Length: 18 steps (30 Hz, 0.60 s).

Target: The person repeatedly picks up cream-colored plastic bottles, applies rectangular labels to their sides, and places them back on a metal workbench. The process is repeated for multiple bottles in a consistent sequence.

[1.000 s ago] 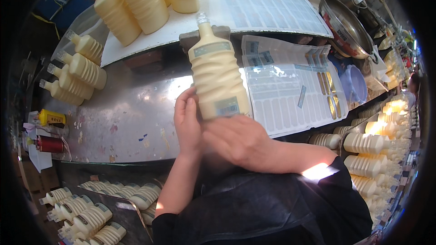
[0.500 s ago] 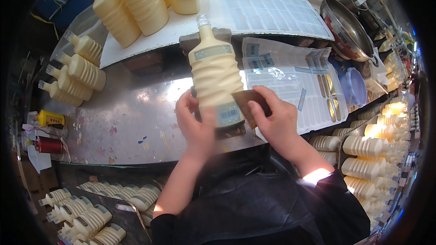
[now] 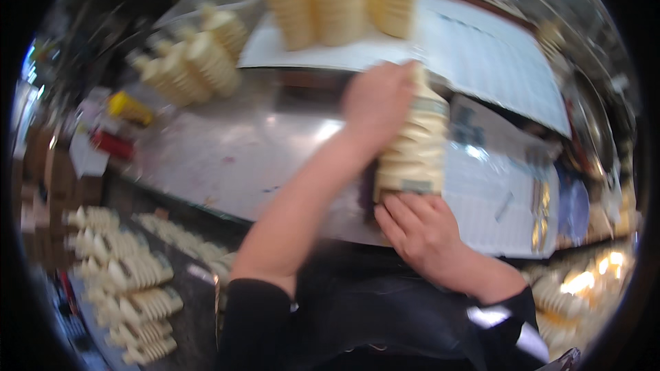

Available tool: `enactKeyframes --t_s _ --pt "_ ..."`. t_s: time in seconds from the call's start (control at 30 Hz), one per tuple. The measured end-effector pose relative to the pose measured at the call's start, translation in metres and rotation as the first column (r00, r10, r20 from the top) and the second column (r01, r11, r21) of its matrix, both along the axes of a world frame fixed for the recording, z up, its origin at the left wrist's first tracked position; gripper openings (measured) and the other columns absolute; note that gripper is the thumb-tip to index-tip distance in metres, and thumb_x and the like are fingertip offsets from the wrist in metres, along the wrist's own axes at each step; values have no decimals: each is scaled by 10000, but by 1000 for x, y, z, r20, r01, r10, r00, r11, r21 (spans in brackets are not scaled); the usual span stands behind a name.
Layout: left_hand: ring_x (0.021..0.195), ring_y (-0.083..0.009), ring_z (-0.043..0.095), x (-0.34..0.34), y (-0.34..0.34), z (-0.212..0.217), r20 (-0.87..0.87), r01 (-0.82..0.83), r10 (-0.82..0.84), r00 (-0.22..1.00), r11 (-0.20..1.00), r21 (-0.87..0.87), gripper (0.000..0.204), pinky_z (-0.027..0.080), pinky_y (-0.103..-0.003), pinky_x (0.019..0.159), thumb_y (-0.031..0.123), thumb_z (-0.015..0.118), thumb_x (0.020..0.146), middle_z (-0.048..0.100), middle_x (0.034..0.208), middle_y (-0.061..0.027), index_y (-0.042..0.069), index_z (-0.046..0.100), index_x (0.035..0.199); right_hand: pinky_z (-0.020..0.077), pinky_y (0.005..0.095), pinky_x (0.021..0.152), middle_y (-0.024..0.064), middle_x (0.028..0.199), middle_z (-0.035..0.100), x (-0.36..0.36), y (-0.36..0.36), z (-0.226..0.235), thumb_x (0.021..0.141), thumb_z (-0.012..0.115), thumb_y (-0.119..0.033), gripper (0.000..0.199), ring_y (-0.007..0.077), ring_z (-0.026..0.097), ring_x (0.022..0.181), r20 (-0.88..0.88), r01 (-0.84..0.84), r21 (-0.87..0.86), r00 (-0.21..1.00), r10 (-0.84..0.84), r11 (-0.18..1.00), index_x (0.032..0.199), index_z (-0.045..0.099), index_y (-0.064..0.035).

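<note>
A ribbed cream plastic bottle (image 3: 416, 141) with pale blue-grey labels at its shoulder and lower end lies in front of me, neck pointing away. My left hand (image 3: 381, 99) is closed around its neck, hiding the top. Against the bottle's base, my right hand (image 3: 423, 233) has its fingers curled and closed on the lower end. Whether the brown scraper is still in that hand is hidden. The picture is smeared by motion.
Cream bottles (image 3: 337, 7) stand on the white board (image 3: 275, 48) at the back. More lie in rows at far left (image 3: 206, 62), lower left (image 3: 124, 275) and right. Label sheets (image 3: 481, 192) lie right of the bottle, near a purple basin (image 3: 573, 209) and a pan (image 3: 592, 124).
My left hand has moved from the bottle's lower side up to its neck. My right hand has gone to the base, and the brown scraper no longer shows. The view has swung left.
</note>
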<state>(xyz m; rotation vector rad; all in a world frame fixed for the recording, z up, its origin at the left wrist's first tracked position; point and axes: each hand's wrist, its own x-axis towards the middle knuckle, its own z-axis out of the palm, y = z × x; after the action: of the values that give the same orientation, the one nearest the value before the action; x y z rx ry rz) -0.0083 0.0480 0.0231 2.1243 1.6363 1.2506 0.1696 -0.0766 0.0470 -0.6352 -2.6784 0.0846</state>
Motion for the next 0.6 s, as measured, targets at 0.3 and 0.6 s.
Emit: enactKeyframes --t_s 0.3,0.6 --pt "964 -375 709 30 40 34 -154 -74 13 988 914 -399 410 551 -480 855 276 621 948 744 952 -197 24 598 1271 556 419 720 166 948 742 58 23 -32 910 724 -46 326 339 716 793 -290 346 -245 865 -409 906 1228 677 6" --pt "968 -360 671 -11 15 43 162 -186 225 961 956 -228 298 531 -463 859 183 698 850 690 961 -165 18 594 1075 511 375 753 78 1049 721 39 7 -28 735 767 -47 280 246 705 920 -293 -161 176 933 207 971 1011 741 -81"
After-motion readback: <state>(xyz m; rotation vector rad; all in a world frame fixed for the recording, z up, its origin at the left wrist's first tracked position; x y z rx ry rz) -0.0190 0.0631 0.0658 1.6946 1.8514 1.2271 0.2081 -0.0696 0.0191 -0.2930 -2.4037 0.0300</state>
